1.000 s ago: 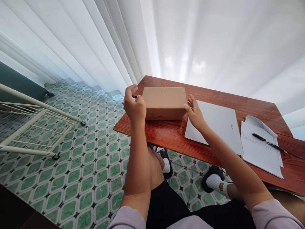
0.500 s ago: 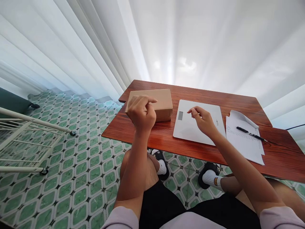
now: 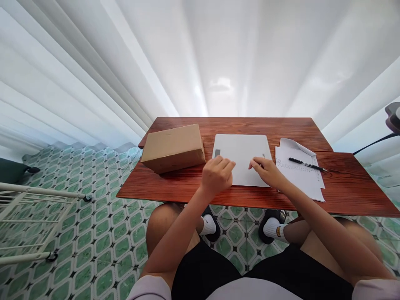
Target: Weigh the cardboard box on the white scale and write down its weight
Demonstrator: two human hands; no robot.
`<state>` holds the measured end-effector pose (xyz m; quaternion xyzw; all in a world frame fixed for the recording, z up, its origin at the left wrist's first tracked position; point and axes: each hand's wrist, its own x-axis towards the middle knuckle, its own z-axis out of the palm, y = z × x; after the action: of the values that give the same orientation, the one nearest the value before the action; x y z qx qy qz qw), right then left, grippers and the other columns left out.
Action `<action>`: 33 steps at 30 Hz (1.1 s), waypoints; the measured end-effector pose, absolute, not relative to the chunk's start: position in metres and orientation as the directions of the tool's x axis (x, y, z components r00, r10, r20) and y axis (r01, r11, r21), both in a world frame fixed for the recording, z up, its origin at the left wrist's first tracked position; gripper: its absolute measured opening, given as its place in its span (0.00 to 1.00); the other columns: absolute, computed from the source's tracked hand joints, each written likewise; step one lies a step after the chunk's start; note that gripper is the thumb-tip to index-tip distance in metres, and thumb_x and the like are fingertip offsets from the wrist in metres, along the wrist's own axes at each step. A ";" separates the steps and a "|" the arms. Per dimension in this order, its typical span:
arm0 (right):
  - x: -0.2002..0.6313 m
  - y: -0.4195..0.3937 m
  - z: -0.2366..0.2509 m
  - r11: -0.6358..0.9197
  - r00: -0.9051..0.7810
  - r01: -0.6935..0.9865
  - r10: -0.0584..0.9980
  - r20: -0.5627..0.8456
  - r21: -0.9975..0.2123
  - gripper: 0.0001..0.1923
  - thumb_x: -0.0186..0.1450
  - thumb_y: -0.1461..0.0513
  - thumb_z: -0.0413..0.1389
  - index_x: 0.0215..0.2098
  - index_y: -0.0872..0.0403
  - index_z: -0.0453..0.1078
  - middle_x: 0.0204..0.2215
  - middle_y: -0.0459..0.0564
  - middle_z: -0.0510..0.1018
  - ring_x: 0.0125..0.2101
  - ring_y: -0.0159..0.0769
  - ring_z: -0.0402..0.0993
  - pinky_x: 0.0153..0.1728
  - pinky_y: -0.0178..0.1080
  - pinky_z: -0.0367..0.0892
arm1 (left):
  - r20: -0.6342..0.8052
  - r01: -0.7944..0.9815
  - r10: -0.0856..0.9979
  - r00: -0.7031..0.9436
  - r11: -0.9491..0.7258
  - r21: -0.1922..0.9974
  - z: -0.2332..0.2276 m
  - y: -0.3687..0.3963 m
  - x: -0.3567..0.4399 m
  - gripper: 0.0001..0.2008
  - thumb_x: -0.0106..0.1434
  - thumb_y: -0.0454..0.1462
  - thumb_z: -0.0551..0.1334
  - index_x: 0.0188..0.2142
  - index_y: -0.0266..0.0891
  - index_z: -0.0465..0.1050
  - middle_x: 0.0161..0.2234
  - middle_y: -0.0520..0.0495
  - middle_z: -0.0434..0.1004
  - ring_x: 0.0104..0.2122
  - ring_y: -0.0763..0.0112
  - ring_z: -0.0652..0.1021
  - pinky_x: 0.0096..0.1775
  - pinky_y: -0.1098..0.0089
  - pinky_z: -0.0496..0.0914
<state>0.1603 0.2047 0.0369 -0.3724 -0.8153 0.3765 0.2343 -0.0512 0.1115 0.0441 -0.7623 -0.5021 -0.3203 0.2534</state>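
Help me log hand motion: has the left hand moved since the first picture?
Yes, rightward. Judged against the white scale, the left hand has gone from the left end of the cardboard box to the scale's near left corner.

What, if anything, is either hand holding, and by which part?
Nothing appears held: the left hand and right hand, loosely curled, show no object in their grasp near the white scale.

box (image 3: pixel 173 145) left of scale (image 3: pixel 241 151), papers (image 3: pixel 295 177) right, all on table (image 3: pixel 353 181).

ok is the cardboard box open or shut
Shut, as far as shows: the cardboard box has a flat top and no raised flap; its underside is hidden.
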 end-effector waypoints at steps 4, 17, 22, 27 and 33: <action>0.189 0.211 0.037 0.482 -0.644 0.434 0.757 0.112 -0.761 0.19 0.72 0.52 0.46 0.32 0.53 0.72 0.25 0.46 0.71 0.29 0.38 0.65 0.34 0.40 0.58 | 0.670 0.854 0.583 0.460 -0.498 -0.153 0.020 0.109 -0.018 0.10 0.64 0.26 0.53 0.35 0.37 0.72 0.30 0.48 0.74 0.30 0.65 0.68 0.31 0.63 0.60; 0.267 0.257 0.036 0.475 -0.419 0.544 0.868 0.266 -0.692 0.17 0.74 0.57 0.47 0.28 0.52 0.67 0.22 0.46 0.70 0.25 0.38 0.65 0.30 0.40 0.56 | 0.453 0.689 0.544 0.706 -0.675 -0.262 -0.005 0.099 0.021 0.08 0.65 0.28 0.55 0.40 0.36 0.70 0.32 0.48 0.71 0.29 0.68 0.68 0.29 0.65 0.59; 0.290 0.272 0.035 0.465 -0.346 0.734 0.883 0.316 -0.495 0.16 0.73 0.61 0.48 0.26 0.51 0.58 0.26 0.50 0.72 0.30 0.40 0.67 0.28 0.40 0.54 | 0.422 0.591 0.447 0.789 -0.741 -0.319 0.006 0.109 0.034 0.06 0.67 0.28 0.56 0.41 0.34 0.71 0.33 0.47 0.71 0.29 0.69 0.69 0.29 0.66 0.57; 0.312 0.283 0.029 0.419 -0.320 0.826 0.899 0.298 -0.378 0.10 0.72 0.61 0.52 0.31 0.52 0.65 0.29 0.50 0.75 0.33 0.42 0.69 0.29 0.41 0.54 | 0.410 0.445 0.280 0.868 -0.805 -0.391 0.015 0.129 0.068 0.02 0.68 0.32 0.62 0.40 0.34 0.73 0.34 0.47 0.72 0.30 0.71 0.68 0.29 0.68 0.59; 0.342 0.288 0.025 0.349 -0.291 0.859 0.935 0.204 -0.375 0.06 0.70 0.60 0.60 0.36 0.52 0.70 0.32 0.48 0.77 0.33 0.41 0.72 0.28 0.40 0.54 | 0.414 0.264 0.082 0.906 -0.875 -0.405 0.016 0.151 0.122 0.04 0.69 0.33 0.62 0.40 0.33 0.74 0.34 0.47 0.69 0.30 0.71 0.68 0.28 0.69 0.58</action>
<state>0.3425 0.2876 0.0247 -0.5621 -0.7977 0.0969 0.1960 0.1215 0.1514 0.0157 -0.9483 -0.0912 -0.1961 0.2324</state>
